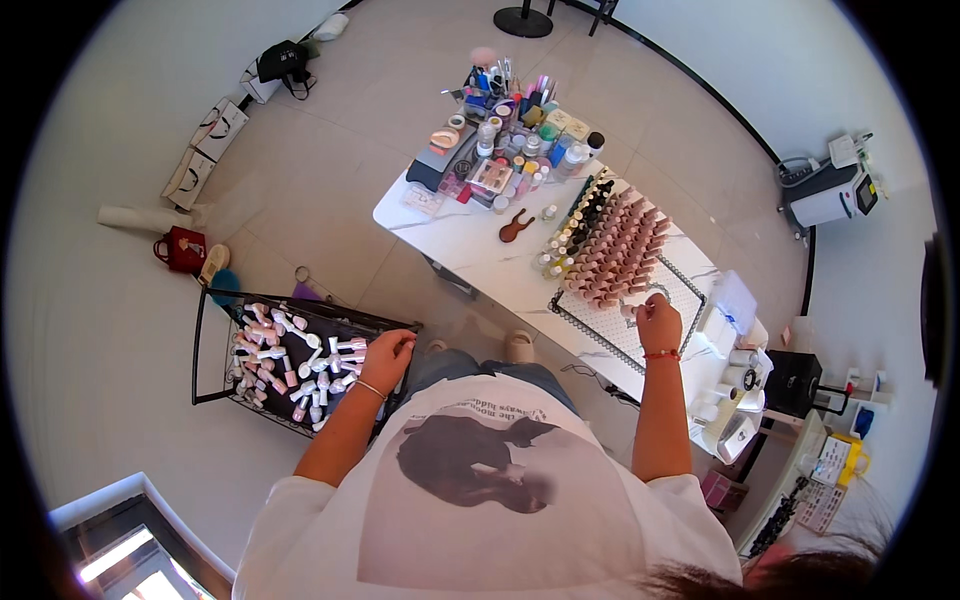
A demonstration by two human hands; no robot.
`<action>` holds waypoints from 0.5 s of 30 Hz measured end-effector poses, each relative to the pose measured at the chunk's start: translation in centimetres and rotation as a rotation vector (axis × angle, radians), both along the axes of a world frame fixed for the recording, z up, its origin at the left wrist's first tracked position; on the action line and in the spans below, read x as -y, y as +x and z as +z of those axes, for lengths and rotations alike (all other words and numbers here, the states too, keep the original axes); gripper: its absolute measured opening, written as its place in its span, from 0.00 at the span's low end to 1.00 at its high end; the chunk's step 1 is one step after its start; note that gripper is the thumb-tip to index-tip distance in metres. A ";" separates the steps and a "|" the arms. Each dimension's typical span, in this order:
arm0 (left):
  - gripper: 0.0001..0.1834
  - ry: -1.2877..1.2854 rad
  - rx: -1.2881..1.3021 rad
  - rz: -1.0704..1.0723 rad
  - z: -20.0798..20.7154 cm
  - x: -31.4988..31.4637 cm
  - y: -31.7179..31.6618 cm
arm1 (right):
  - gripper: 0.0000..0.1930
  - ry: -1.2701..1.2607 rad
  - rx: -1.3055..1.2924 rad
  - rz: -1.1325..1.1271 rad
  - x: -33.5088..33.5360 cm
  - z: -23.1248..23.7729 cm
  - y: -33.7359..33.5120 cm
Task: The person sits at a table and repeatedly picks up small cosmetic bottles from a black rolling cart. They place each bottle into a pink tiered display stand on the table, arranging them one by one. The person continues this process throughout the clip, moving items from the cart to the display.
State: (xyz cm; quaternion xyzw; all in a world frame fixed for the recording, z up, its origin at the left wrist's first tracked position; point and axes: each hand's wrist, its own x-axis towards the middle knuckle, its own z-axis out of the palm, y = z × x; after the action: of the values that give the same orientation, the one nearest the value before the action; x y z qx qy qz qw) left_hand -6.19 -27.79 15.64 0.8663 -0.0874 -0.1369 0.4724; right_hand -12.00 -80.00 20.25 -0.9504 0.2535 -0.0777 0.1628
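Apparently, the right hand point(660, 325) has its fingertips pinched together on one small nail-polish bottle point(628, 312), which is just above the bare front part of the white patterned tray point(685, 295), next to the rows of pink-capped bottles point(615, 250). The left hand point(390, 355) is near the rim of the black mesh cart point(198, 350), with the fingers loosely bent; I see nothing in it, but I cannot tell if it touches the rim or how far the fingers are closed. Inside the cart, many pale nail-polish bottles point(270, 353) lie in a mixed heap. In my judgement, such a bottle is light and stiff, and its body is probably of glass, so it can be smooth and may chip if it falls. It is better to hold it by the long cap or across the body, between thumb and two fingers, without squeezing strongly. Because the rows stand so close, a careless knuckle could tip the neighbours.
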 end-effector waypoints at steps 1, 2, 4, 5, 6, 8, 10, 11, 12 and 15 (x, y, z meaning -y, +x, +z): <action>0.09 -0.002 -0.002 0.001 0.3 0.9 -0.4 | 0.07 0.000 -0.023 0.016 0.1 -0.1 0.3; 0.09 -0.003 -0.003 0.002 0.5 1.6 -0.8 | 0.07 -0.001 -0.043 0.037 0.2 0.0 0.4; 0.09 -0.007 0.043 -0.006 0.1 2.7 -1.2 | 0.07 -0.002 -0.078 0.080 0.6 0.3 0.8; 0.09 0.011 0.044 -0.005 -0.1 3.1 -1.6 | 0.09 0.008 -0.067 0.113 1.2 -0.1 1.1; 0.10 0.029 0.043 -0.006 0.3 3.6 -1.9 | 0.09 0.012 -0.070 0.120 1.5 -0.2 1.3; 0.10 0.067 0.042 -0.002 0.9 4.3 -2.3 | 0.08 0.022 -0.076 0.134 1.9 -0.4 1.5; 0.10 0.083 0.037 0.010 0.9 4.8 -2.8 | 0.08 0.007 -0.089 0.150 2.3 -0.8 1.7; 0.10 0.079 0.031 0.018 0.6 4.7 -3.1 | 0.08 0.000 -0.096 0.157 2.5 -1.0 1.8; 0.10 0.075 0.025 0.028 0.5 4.7 -3.4 | 0.08 0.012 -0.102 0.154 2.6 -1.1 1.9; 0.10 0.066 0.029 0.055 0.2 4.8 -4.1 | 0.08 0.044 -0.112 0.149 2.8 -1.2 2.1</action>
State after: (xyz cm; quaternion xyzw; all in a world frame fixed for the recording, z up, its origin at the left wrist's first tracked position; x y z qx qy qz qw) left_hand -10.26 -32.58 15.89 0.8854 -0.0657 -0.1140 0.4459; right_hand -9.89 -82.77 19.03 -0.9657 0.1922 -0.0065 0.1744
